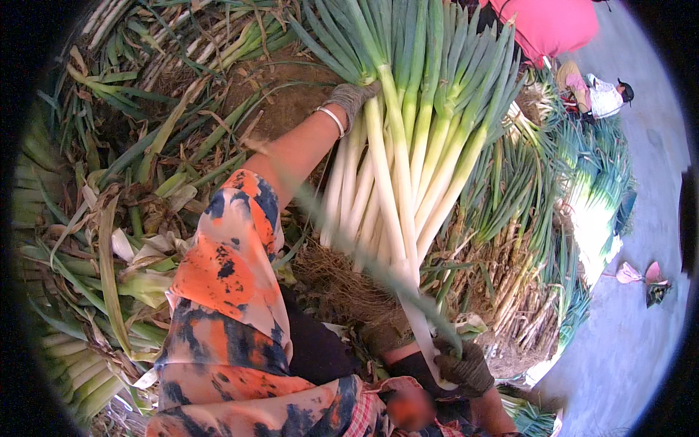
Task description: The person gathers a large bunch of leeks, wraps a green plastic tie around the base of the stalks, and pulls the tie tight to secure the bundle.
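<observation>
Long green onions (419, 146) lie in a fanned pile in front of me, green tops away and white stalks toward me. In a grey glove, my left hand (354, 100) is closed round a green onion (389, 197) where the white turns green; some of its fingers are hidden. The lower white end of a stalk meets my right hand (466, 368), gloved and closed, close to my body. A blurred green leaf strip (378, 273) runs slantwise across the stalks from that same hand. Stringy roots (338, 288) lie beneath the pile.
Dry leaves and peelings (145, 247) heap up on the left. Untrimmed onions (510, 240) with brown husks lie to the right, beside a row of cleaned bundles (593, 189). A person (601, 98) sits at the far right; pink clothing (546, 25) shows behind the pile.
</observation>
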Demonstrator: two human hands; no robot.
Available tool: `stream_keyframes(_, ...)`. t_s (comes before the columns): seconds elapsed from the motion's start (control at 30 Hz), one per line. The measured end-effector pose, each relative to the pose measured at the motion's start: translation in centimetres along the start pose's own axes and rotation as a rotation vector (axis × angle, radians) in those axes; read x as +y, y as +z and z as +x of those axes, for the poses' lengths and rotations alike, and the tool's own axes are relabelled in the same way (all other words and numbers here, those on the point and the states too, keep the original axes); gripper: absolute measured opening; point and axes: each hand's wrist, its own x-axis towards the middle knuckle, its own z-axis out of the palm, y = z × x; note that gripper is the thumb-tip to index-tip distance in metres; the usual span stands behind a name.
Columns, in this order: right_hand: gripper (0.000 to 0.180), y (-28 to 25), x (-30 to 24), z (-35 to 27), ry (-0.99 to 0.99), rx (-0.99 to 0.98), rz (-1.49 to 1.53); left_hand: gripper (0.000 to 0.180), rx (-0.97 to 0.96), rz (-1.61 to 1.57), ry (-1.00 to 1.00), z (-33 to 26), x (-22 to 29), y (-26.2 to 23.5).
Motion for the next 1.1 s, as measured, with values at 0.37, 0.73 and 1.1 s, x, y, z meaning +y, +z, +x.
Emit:
stream_keyframes(0.37, 0.023, 4.9, 4.5, -5.7, 0.217, -0.264, -0.075, 0.062, -0.002, -0.028, 0.002, -2.4, 1.9, 0.7)
stream_keyframes(0.73, 0.034, 2.2, -10.7, 9.1, -0.594, 0.425, -0.264, 0.061, 0.117, 0.231, 0.064, -0.6, 0.9, -1.8)
stream_keyframes(1.1, 0.084, 4.8, -19.2, 26.6, -0.380, 0.556, -0.854, 0.055, -0.006, -0.286, -0.187, -3.3, 2.1, -0.3)
